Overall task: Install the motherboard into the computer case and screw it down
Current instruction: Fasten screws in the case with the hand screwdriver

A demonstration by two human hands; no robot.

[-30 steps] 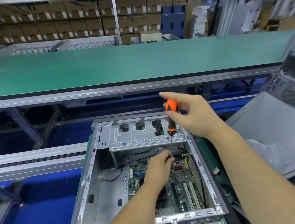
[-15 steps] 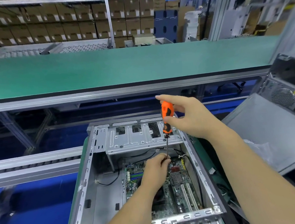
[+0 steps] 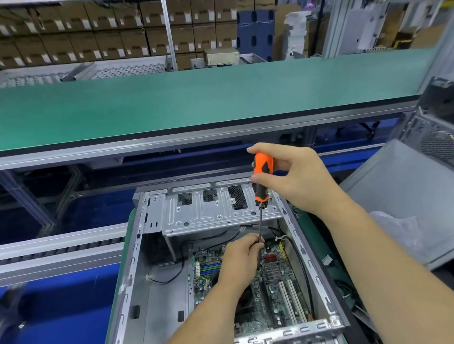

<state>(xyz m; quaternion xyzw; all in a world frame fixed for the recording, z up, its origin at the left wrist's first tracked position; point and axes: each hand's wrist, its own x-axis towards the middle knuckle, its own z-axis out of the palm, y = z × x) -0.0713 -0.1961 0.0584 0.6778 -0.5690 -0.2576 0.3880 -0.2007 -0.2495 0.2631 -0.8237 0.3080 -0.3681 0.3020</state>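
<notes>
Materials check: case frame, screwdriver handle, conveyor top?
Computer case: bare sheet metal, likely steel; dull grey sheen, stamped ribs and holes.
Screwdriver handle: orange moulded plastic with black, probably rubbery grip inserts; the thin shaft looks like dark metal.
Conveyor top: matte green belt or mat, likely rubber or PVC; aluminium-looking edge rail.
</notes>
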